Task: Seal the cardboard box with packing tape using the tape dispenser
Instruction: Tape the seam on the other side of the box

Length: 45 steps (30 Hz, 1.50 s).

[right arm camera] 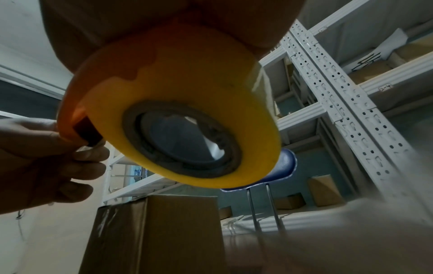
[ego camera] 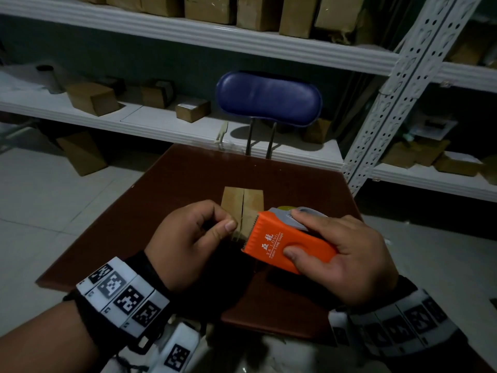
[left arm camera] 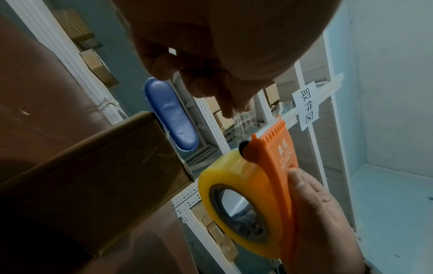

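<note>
The sealing looks barely begun. The cardboard box (ego camera: 242,200) sits on the brown worktop (ego camera: 174,189), in the middle toward the near side, and the seam between its two top flaps shows no strip over it in the head view. Some clear tape appears on the box's side walls in the wrist views, though its extent is hard to tell.

The right hand (ego camera: 347,254) grasps the orange tape dispenser (ego camera: 285,243), thumb on its side and fingers curled over the top, holding it just above the box's near end. The left hand (ego camera: 188,238) pinches the free end of the clear tape (left arm camera: 246,120) at the toothed edge between thumb and forefinger.

Still to do, by my reckoning: stick the end down, draw the tape along the seam, cut it.

The box is plain brown, small, with its flaps closed. The yellow tape roll (right arm camera: 187,115) looks nearly full.
</note>
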Each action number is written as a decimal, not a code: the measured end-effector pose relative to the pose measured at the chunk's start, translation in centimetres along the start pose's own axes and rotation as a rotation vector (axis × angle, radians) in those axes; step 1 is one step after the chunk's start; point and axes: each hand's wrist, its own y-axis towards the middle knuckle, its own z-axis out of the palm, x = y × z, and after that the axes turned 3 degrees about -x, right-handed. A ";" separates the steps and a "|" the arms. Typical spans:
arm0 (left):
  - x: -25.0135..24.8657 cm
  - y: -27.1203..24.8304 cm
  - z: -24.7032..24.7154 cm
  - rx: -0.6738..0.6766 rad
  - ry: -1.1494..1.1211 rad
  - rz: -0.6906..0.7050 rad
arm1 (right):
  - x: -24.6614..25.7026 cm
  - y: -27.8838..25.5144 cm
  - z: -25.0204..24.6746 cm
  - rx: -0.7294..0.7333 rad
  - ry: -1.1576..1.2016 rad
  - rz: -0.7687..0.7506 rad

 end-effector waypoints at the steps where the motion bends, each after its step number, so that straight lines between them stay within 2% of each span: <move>1: 0.0 0.0 0.0 0.001 -0.006 -0.004 | -0.1 0.0 0.0 -0.004 0.000 -0.006; 6: 0.1 -0.1 0.0 0.031 -0.054 -0.015 | -0.2 -0.1 0.0 -0.019 0.008 -0.016; 11: 0.2 -0.3 -0.4 0.072 -0.178 -0.106 | 0.3 -0.4 0.2 -0.023 -0.008 -0.062; 16: 0.2 -0.2 -0.5 0.068 -0.135 -0.114 | 0.4 -0.5 0.4 -0.036 0.009 -0.065; 22: 0.7 -0.4 -0.3 0.075 -0.050 -0.083 | 0.2 -0.2 0.4 0.052 -0.028 -0.042; 25: 1.0 -0.3 -0.1 0.080 -0.020 -0.094 | -0.1 -0.2 0.6 0.050 -0.034 -0.034; 45: 1.7 -0.4 -0.7 0.044 -0.053 -0.160 | -1.0 -0.3 0.7 0.050 -0.029 -0.025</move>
